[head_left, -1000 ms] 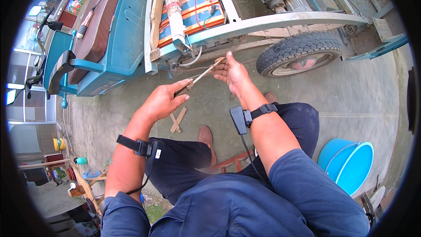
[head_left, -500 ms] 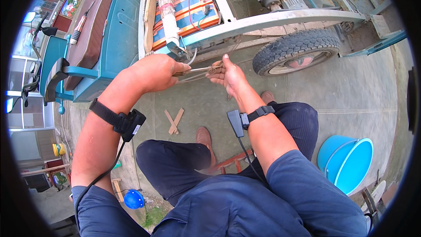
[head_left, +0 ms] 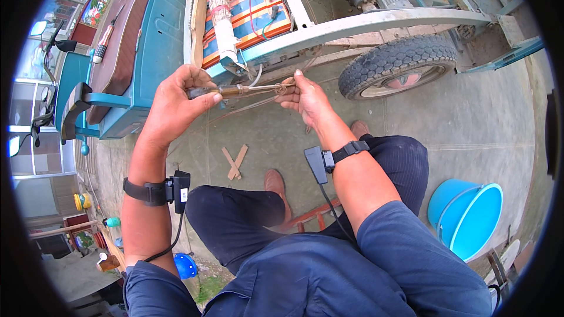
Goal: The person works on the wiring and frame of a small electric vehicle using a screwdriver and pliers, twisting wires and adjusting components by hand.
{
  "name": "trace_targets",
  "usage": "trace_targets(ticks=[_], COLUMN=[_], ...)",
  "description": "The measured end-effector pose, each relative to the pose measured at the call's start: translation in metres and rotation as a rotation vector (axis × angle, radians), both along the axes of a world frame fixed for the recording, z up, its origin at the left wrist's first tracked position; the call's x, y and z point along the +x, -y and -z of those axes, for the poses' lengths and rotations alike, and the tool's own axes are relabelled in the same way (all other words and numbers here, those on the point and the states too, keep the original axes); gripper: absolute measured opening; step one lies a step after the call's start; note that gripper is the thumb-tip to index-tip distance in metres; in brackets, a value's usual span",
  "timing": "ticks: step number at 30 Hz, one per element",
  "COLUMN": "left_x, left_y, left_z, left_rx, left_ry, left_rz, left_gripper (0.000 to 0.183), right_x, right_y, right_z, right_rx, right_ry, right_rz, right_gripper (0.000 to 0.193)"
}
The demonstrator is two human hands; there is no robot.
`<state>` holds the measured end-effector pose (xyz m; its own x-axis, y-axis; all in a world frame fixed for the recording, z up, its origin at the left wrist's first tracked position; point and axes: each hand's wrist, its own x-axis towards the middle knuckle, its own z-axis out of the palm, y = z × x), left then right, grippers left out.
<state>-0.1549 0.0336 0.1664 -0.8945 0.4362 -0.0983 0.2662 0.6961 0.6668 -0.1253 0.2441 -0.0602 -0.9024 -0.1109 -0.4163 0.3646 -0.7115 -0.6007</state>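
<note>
The left hand (head_left: pixel 179 100), well to the left of the upright black rubber tyre with deep tread (head_left: pixel 398 67), grasps a slender screwdriver-like tool with a brown handle and thin metal shaft (head_left: pixel 232 90), its thumb along the near side and its fingers bent round the grip. The tool lies almost level, left of the tyre, its shaft aimed toward the tyre.

The right hand (head_left: pixel 305 98), nearer the tyre on the same side and apart from it, has its palm turned inward and its fingers curled. Its thumb and fingertips appear to pinch a thin brown strand of wire or cord (head_left: pixel 285 87) where it gathers into a small loop at the shaft's far end. Whether the strand passes right round the shaft, or the tip is merely hooked through it, cannot be told. More of the strand trails away leftward from the tyre, below the shaft.

The step in hand looks like working the loop with the shaft: the left hand steers, the right steadies. The next move seems to call for a firm right pinch so that the loop does not slip off the tip, with the left hand controlling the handle's turn or pull. The trailing length needs to stay slack enough not to snag on the pale metal frame rail (head_left: pixel 364 25) above the tyre.
</note>
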Motion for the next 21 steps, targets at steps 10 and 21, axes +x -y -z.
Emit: trace_targets(ticks=[10,21], left_x=[0.011,-0.020], left_y=[-0.046,-0.113], left_z=[0.038,0.025], left_rx=[0.295,0.513], left_ry=[-0.401,-0.289], left_rz=[-0.495,-0.361], left_gripper=[0.049,0.036], right_x=[0.000,-0.001], right_y=[-0.003,-0.004], right_z=[0.001,0.001], right_rx=[-0.033,0.043], right_ry=[-0.014,-0.014], right_rz=[0.003,-0.004], right_gripper=[0.044,0.040])
